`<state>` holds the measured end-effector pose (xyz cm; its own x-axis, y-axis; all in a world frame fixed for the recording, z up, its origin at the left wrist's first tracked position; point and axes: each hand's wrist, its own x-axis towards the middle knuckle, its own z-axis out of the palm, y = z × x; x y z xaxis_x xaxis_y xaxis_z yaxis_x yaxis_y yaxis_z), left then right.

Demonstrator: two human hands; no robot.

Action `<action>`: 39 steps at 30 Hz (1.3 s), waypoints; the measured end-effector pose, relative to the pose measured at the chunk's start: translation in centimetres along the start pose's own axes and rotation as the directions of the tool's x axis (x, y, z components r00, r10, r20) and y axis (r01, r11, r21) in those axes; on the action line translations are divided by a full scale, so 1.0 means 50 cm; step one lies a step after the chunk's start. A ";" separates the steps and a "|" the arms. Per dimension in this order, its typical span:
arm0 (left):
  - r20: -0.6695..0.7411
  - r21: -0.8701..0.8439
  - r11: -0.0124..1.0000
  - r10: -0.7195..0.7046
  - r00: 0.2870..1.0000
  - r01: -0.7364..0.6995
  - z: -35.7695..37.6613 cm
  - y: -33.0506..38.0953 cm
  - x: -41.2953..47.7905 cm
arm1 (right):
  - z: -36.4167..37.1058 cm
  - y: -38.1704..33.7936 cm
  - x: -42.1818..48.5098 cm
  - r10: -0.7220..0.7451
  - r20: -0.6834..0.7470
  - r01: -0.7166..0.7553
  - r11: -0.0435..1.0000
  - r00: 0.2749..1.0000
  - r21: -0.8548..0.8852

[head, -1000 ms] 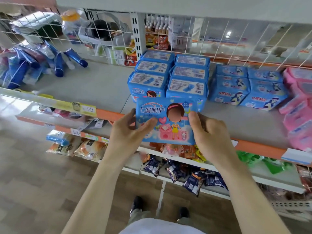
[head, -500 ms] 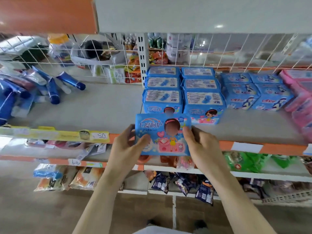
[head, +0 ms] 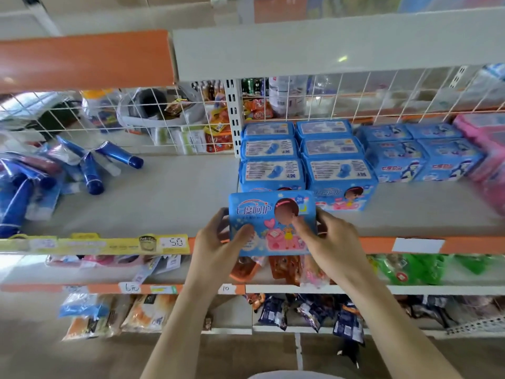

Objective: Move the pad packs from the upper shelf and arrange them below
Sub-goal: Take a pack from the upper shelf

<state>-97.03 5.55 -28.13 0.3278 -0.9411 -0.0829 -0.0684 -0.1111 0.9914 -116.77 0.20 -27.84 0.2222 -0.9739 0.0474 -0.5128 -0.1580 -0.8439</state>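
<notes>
held pad pack (head: 269,214): blue, pink heart and cartoon girl print. shelf edge (head: 464,244) orange, price strip (head: 95,243) yellow, tubes (head: 93,176) dark blue.

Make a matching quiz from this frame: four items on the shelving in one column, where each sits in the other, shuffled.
Things:
1. blue tubes
2. pink packs
3. green packets
4. girl-print pad pack

Places:
A. far right end of the grey shelf
B. gripped by the left hand and right hand at that shelf's front edge
C. lying loose at the left of that shelf
D. one shelf lower, right side

Pairs: 1-C, 2-A, 3-D, 4-B
</notes>
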 end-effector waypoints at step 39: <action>0.053 0.307 0.950 0.037 0.998 -0.052 0.000 -0.098 0.155 | 0.067 0.117 0.116 -0.217 -0.121 0.216 0.976 0.969 -0.028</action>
<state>-94.15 -1.19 -33.64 0.2743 -0.9603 -0.0512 -0.3710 -0.1548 0.9156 -115.68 -5.83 -34.27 0.2264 -0.9286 0.2939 -0.4757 -0.3687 -0.7986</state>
